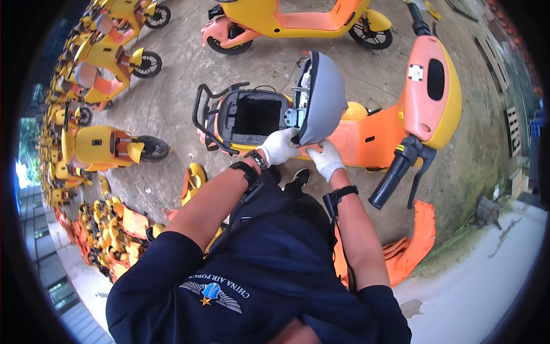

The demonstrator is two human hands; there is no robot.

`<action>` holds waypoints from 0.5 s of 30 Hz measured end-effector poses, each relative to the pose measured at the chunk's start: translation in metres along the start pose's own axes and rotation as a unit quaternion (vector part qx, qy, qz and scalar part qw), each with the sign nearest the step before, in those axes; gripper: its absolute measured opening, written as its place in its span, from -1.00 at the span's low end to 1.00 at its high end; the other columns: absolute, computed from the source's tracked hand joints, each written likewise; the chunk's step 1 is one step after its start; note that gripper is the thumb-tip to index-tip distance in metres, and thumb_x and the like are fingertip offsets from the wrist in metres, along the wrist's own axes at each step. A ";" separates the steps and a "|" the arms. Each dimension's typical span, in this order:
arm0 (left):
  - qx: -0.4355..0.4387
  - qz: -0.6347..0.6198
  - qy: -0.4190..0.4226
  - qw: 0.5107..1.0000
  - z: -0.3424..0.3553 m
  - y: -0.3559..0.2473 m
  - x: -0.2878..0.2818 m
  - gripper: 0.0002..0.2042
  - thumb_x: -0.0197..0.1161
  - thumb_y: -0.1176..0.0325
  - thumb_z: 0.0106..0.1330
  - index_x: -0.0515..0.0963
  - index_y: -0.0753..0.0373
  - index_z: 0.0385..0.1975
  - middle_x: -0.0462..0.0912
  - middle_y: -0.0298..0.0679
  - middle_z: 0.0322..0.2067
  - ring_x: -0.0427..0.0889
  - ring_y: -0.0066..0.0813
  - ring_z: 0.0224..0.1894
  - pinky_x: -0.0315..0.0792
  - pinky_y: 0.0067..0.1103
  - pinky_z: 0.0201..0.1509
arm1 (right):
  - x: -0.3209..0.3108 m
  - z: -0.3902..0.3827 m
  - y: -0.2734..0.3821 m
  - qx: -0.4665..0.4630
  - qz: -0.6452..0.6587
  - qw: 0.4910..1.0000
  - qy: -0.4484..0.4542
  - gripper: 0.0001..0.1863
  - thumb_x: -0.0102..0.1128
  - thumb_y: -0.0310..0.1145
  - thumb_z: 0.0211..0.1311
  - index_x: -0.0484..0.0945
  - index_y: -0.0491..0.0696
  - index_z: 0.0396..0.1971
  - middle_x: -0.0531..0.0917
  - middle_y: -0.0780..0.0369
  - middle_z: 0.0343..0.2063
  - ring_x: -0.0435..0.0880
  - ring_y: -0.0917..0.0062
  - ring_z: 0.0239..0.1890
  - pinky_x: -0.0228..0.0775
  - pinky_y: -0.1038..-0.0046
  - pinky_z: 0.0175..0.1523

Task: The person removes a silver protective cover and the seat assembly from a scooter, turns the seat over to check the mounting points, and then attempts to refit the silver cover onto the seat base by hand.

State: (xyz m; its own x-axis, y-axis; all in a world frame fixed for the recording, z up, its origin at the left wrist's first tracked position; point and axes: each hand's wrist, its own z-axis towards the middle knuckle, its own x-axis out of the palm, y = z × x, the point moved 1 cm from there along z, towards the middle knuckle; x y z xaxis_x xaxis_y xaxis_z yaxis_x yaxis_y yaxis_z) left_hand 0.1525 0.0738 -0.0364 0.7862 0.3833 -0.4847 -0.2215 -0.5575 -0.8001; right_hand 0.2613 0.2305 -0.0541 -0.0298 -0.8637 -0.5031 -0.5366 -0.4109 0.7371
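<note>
Standing tipped up on its edge, the grey seat [329, 94] of the yellow-and-orange scooter [375, 139] turns its underside and metal bracket [293, 117] leftward, with the dark storage compartment [230, 114] uncovered just to the seat's left. At the seat's near lower corner, the gloved left hand [279, 147] has its fingers closed on the edge, as far as the view shows. Just right of that hand, along the seat's near side, the gloved right hand [327, 161] is half curled; I cannot tell whether it bears on the seat. The main risk, I judge, is the seat dropping leftward if the grip slips, since smooth glove fabric on a rounded edge may hold poorly; fingers straying under the bracket could be pinched. Holding from one side might also twist the seat and strain its mounting. The handlebar grip [388, 182], well right of the seat, could snag a sleeve during a wide reach.
</note>
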 end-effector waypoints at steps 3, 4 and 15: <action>-0.004 0.038 -0.048 0.998 -0.002 0.003 0.011 -0.48 0.37 0.33 -0.01 0.50 0.34 0.01 0.62 0.08 -0.12 0.59 -0.01 -0.01 0.44 -0.37 0.10 | 0.005 0.009 -0.021 -0.009 0.006 1.000 -0.005 -0.41 0.25 -0.08 0.10 0.48 -0.18 0.04 0.58 -0.05 0.02 0.52 0.13 0.12 0.35 0.27 0.17; -0.010 0.039 -0.067 0.997 -0.003 0.013 0.017 -0.51 0.38 0.34 -0.01 0.52 0.31 0.00 0.63 0.06 -0.14 0.59 -0.01 -0.04 0.45 -0.37 0.08 | 0.008 0.012 -0.027 0.002 0.007 1.000 -0.002 -0.42 0.25 -0.08 0.11 0.49 -0.19 0.02 0.59 -0.04 0.00 0.53 0.13 0.11 0.35 0.26 0.17; 0.053 -0.074 -0.168 0.982 0.005 0.088 0.062 -0.73 0.34 0.47 -0.02 0.62 0.16 -0.25 0.63 -0.16 -0.25 0.54 -0.12 -0.07 0.45 -0.36 0.02 | -0.003 -0.002 -0.018 0.151 0.064 0.984 0.074 -0.57 0.17 -0.25 0.24 0.50 -0.25 -0.01 0.63 0.15 -0.17 0.68 0.50 -0.29 0.54 0.52 -0.28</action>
State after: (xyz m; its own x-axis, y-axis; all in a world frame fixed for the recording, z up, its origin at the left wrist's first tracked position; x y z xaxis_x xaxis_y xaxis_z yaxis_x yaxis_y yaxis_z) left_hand 0.1784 0.0525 -0.1381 0.5835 0.6857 -0.4352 -0.1922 -0.4040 -0.8943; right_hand 0.2723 0.2398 -0.0650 -0.0029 -0.9447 -0.3281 -0.7637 -0.2097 0.6106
